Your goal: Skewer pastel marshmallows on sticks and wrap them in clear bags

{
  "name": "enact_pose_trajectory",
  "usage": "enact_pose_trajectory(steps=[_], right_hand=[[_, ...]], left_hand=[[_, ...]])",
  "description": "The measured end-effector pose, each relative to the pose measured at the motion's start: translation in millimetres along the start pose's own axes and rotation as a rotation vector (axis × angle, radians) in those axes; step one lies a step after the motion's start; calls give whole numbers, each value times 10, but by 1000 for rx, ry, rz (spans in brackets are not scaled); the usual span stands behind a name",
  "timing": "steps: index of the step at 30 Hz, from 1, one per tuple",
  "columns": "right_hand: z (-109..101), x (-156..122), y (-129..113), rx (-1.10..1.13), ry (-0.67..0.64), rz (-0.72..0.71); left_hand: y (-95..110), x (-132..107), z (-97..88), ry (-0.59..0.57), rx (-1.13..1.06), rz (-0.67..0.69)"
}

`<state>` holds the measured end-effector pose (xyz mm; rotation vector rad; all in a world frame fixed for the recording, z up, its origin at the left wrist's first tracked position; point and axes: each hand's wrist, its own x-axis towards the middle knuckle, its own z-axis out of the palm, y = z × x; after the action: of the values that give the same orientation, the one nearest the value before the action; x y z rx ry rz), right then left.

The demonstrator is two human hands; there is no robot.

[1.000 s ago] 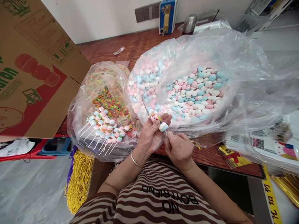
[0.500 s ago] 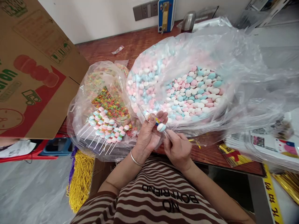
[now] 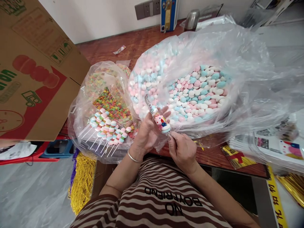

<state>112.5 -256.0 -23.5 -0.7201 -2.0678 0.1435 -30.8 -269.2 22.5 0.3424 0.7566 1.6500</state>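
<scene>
In my left hand [image 3: 147, 131] a clear printed candy wrapper [image 3: 149, 103] lies slanted across the palm. The thumb side holds it while the other fingers are spread behind. A candy lollipop [image 3: 166, 129], with a white and pale blue disc at its lower end, sits at least partly inside the wrapper. My right hand [image 3: 182, 150] pinches the lollipop's stick just below the disc; most of the stick is hidden by the fingers. Left of my hands, several pastel candy lollipops [image 3: 111, 129] on white sticks lie in a pile on plastic.
A large clear bag [image 3: 247, 57] of pink, white and blue candies fills the table's middle. Beside it lies a bag of colourful small candies [image 3: 111, 103]. A cardboard box [image 3: 35, 38] stands at left. Printed wrappers [image 3: 268, 142] are stacked at right. A metal cup [image 3: 192, 19] stands behind.
The lollipop has gone further up into the wrapper, whose print now shows over the candy. My left hand has turned more open; my right hand remains on the stick.
</scene>
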Motion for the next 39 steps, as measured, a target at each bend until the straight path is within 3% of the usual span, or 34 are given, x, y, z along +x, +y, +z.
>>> enact_pose_trajectory(steps=[4,10,12,16,18,21,24,27,29,33,35,37,39], right_hand=[[28,1,20,2,15,-79],[59,-103,44,-127,-62,-105],[44,-112,19,75,-128,67],[10,-27,-91,964,-290,798],[18,39,-140,1377,-332,1092],[67,108,-165,1612,-283,1243],[111,104,-138,1525,-206,1217],[103,41,-91,1298,-277,1075],[77,-7,-58,1005,-292,869],[40,-67,-12,288,-163,265],[34,-68,-19,136,-126,56],[27,-49,-52,186,-132,58],[16,-20,-96,362,-165,236]], left_hand=[[138,137,17,79,-97,90],[80,218,130,283,-182,173],[50,208,161,268,-203,178],[-18,168,171,113,-239,125],[-76,145,161,59,-205,93],[-166,118,135,34,-118,81],[-178,129,94,17,-76,74],[-86,186,60,14,-61,121],[-7,230,57,17,-55,160],[69,261,91,53,-96,180],[44,238,113,54,-128,150],[-14,201,129,19,-146,83],[-85,163,130,-31,-132,32]])
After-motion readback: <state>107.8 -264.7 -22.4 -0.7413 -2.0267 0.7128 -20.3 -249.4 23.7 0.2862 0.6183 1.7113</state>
